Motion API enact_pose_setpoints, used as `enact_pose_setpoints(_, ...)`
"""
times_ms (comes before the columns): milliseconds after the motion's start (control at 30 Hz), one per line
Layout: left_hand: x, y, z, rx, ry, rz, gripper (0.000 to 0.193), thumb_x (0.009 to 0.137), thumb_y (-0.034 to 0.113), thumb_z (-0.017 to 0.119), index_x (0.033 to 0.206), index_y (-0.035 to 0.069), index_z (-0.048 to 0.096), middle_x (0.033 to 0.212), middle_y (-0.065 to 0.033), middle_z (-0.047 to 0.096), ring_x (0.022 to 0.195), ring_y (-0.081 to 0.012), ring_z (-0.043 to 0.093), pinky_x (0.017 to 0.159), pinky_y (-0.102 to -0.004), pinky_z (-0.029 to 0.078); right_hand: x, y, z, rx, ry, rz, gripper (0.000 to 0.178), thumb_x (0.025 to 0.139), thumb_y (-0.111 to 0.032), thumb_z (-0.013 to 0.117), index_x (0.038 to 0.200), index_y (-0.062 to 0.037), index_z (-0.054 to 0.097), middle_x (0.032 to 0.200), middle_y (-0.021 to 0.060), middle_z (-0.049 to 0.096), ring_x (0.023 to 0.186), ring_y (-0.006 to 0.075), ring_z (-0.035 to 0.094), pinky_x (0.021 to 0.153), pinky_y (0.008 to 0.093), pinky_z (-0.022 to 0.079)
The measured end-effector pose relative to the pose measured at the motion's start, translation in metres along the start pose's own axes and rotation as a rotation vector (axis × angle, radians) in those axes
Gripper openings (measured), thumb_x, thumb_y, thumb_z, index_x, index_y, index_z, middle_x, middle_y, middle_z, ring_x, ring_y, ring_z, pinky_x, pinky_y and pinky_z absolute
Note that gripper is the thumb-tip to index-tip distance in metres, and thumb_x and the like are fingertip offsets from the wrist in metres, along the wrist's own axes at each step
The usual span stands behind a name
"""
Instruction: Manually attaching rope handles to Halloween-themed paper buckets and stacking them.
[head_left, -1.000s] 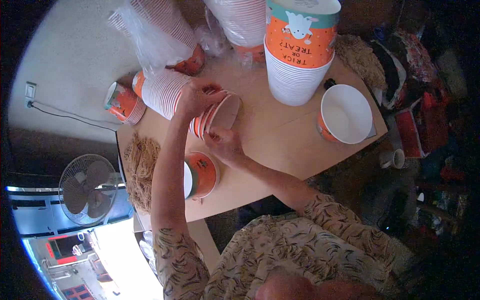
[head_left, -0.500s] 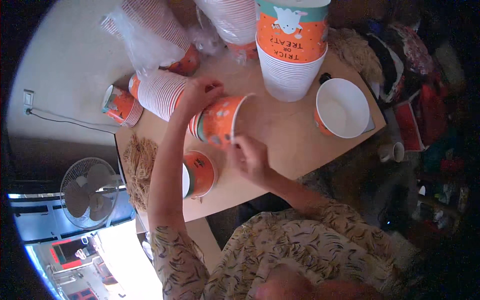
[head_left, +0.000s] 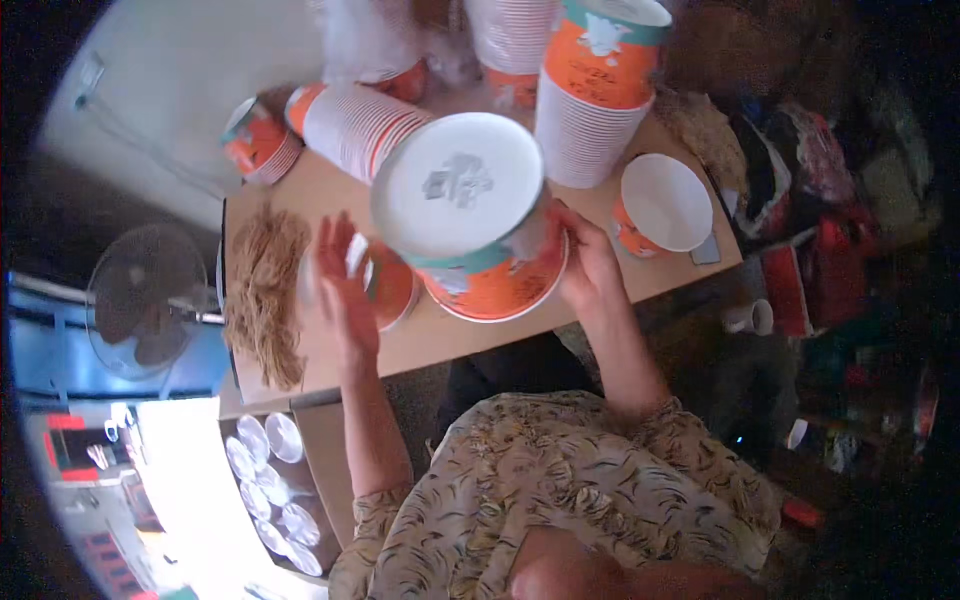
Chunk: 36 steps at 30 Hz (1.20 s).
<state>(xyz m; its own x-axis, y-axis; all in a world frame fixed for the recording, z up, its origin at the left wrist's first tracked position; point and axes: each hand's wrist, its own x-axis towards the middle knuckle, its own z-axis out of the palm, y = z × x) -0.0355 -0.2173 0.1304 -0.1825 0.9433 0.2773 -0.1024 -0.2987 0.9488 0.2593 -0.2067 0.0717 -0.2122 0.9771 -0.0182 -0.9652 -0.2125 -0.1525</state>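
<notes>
An orange paper bucket with a green band [head_left: 505, 275] hangs upside down over the table, its white bottom toward me. My right hand [head_left: 588, 268] grips its right side, thumb and fingers spread along the wall. My left hand [head_left: 345, 295] is open to the left of it, fingers apart and slightly blurred, not touching the bucket. Behind that hand, another orange bucket [head_left: 398, 290] lies on its side on the tabletop. A nested stack of buckets [head_left: 345, 130] lies farther back, partly hidden by the held bucket.
A tall bucket stack [head_left: 590, 130] stands at the back, beside plastic-wrapped stacks [head_left: 510, 40]. One bucket [head_left: 665, 205] sits mouth-up at the right edge. Brown fibre bundles [head_left: 265, 300] lie at the left. Clear plastic cups [head_left: 285, 437] fill a box below; a fan [head_left: 145, 300] stands left.
The bucket has come away from the lying stack toward me and turned bottom-up. My left hand has left the stack and opened nearer to me; my right hand has shifted right with the bucket.
</notes>
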Motion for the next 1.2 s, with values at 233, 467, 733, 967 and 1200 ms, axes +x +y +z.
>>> enact_pose_setpoints(233,-0.039,0.006,0.018,-0.027,-0.399,0.034,0.167,0.037,0.041,0.103,0.162,0.008,-0.002,0.166,-0.0149,0.02,0.151,-0.0277,0.025,0.123,-0.0446,0.023,-0.027,0.028,0.033,-0.502,0.425,-0.045,0.028,0.105,-0.014,0.047,0.124,0.0023,0.06,0.121,0.015,0.068,0.111,0.0244,0.065,0.1,0.0425,0.054)
enact_pose_setpoints(467,-0.05,0.008,0.023,-0.322,-0.416,-0.119,0.148,0.051,0.028,0.102,0.161,0.003,0.007,0.161,-0.0163,0.029,0.148,-0.0251,0.032,0.121,-0.0419,0.028,-0.021,-0.047,0.099,-1.743,-0.041,-0.237,0.056,0.099,-0.035,0.066,0.14,-0.0003,0.05,0.129,0.0129,0.061,0.115,0.0213,0.061,0.101,0.0374,0.048)
enact_pose_setpoints(733,-0.035,0.01,0.047,0.321,-0.293,0.472,0.13,0.053,0.04,0.098,0.158,0.008,0.027,0.142,-0.0218,0.045,0.132,-0.0377,0.048,0.109,-0.0482,0.044,0.008,-0.014,0.202,-2.038,-0.527,0.235,0.102,0.081,-0.052,0.081,0.157,-0.0057,0.03,0.145,0.0193,0.05,0.135,0.0281,0.05,0.109,0.0403,0.044)
enact_pose_setpoints(967,-0.038,0.023,0.045,0.461,-0.181,0.5,0.119,0.055,0.038,0.095,0.155,0.014,0.035,0.137,-0.0221,0.046,0.125,-0.041,0.051,0.104,-0.0514,0.047,0.015,0.01,0.216,-2.366,-0.336,0.18,0.128,0.064,-0.062,0.088,0.157,0.001,0.026,0.142,0.0226,0.054,0.128,0.0278,0.056,0.107,0.0394,0.046)
enact_pose_setpoints(1200,0.021,-0.002,-0.081,0.615,0.02,0.444,0.048,0.094,0.022,0.07,0.138,0.006,0.059,0.132,-0.0193,0.063,0.12,-0.0323,0.062,0.102,-0.0399,0.05,0.043,-0.041,0.208,-1.994,-0.35,0.122,0.085,0.083,-0.046,0.076,0.147,0.0012,0.046,0.135,0.0112,0.061,0.12,0.0217,0.061,0.104,0.0365,0.047)
